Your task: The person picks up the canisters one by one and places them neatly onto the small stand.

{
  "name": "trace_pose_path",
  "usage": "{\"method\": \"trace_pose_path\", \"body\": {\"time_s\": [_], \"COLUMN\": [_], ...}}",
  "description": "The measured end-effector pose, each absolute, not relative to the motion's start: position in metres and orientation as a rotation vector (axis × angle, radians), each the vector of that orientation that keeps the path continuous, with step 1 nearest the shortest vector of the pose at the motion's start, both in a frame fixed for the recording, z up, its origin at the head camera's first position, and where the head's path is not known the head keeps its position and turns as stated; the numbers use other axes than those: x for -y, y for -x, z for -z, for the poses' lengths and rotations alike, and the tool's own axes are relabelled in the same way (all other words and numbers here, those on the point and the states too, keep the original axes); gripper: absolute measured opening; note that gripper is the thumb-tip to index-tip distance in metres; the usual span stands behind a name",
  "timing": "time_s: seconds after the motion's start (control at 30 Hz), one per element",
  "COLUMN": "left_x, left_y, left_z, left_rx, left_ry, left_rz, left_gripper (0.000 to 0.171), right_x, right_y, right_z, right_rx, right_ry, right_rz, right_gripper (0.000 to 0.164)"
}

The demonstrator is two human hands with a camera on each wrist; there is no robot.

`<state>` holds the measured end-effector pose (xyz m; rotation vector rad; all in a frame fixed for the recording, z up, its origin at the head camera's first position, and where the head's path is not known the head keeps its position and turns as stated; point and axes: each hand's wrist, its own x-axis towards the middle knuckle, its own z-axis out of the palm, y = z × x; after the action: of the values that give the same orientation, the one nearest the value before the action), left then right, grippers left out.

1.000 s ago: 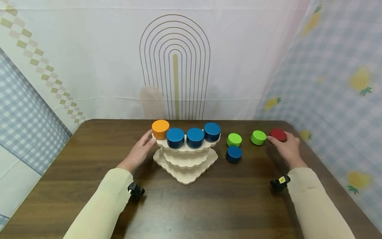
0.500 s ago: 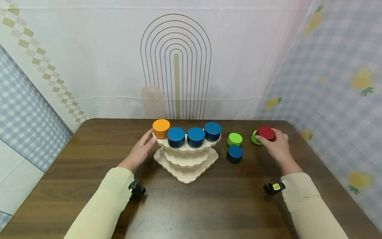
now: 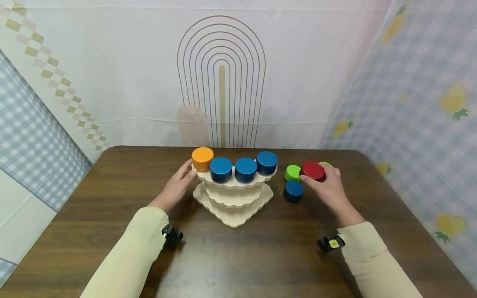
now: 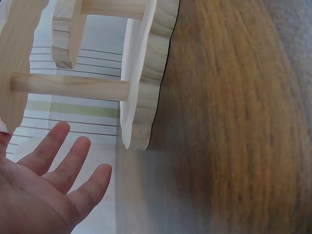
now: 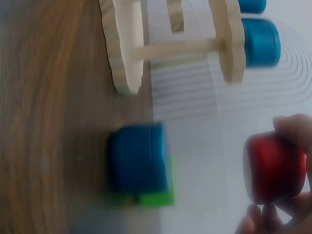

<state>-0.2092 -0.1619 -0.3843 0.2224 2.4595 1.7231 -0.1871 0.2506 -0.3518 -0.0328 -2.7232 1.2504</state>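
My right hand [image 3: 329,188] pinches a red round tin [image 3: 313,170] above the table, the tin [image 5: 274,168] held between thumb and fingers in the right wrist view. At the left end of a pale wooden tiered stand [image 3: 232,200], my left hand [image 3: 175,188] grips the top tier's corner with thumb and forefinger. Its other fingers [image 4: 73,163] spread below the tier in the left wrist view. On that tier stand an orange tin [image 3: 202,159] at the left and several blue tins [image 3: 245,170].
Right of the stand, a green tin [image 3: 292,173] sits on the brown table [image 3: 242,265] behind a blue tin [image 3: 293,191]. Another green tin [image 3: 326,164] is mostly hidden behind the red tin and right hand. A printed cloth [image 3: 149,74] hangs behind the table.
The right hand has lifted the red tin from the table's far right and carried it left, past one green tin toward the other. The left hand stays at the stand.
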Motion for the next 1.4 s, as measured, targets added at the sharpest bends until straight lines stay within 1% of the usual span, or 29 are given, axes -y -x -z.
{"method": "trace_pose_path", "body": {"time_s": [0.33, 0.7, 1.1, 1.4], "left_x": [0.160, 0.162, 0.161, 0.162], "left_y": [0.210, 0.209, 0.209, 0.209], "left_z": [0.382, 0.383, 0.383, 0.383], "left_rx": [-2.456, -2.454, -2.459, -2.461], "left_ry": [-0.240, -0.235, -0.217, -0.205], "left_rz": [-1.717, -1.724, -1.701, -1.694], "left_gripper": [0.067, 0.066, 0.067, 0.068], "right_x": [-0.224, -0.202, -0.187, -0.179], "right_y": [0.177, 0.173, 0.171, 0.170], "right_z": [0.355, 0.366, 0.373, 0.374], "right_rx": [2.764, 2.851, 2.840, 2.869], "right_ry": [-0.001, -0.044, -0.124, -0.138], "right_rz": [-1.339, -1.292, -1.355, -1.367], "right_gripper": [0.064, 0.069, 0.062, 0.064]}}
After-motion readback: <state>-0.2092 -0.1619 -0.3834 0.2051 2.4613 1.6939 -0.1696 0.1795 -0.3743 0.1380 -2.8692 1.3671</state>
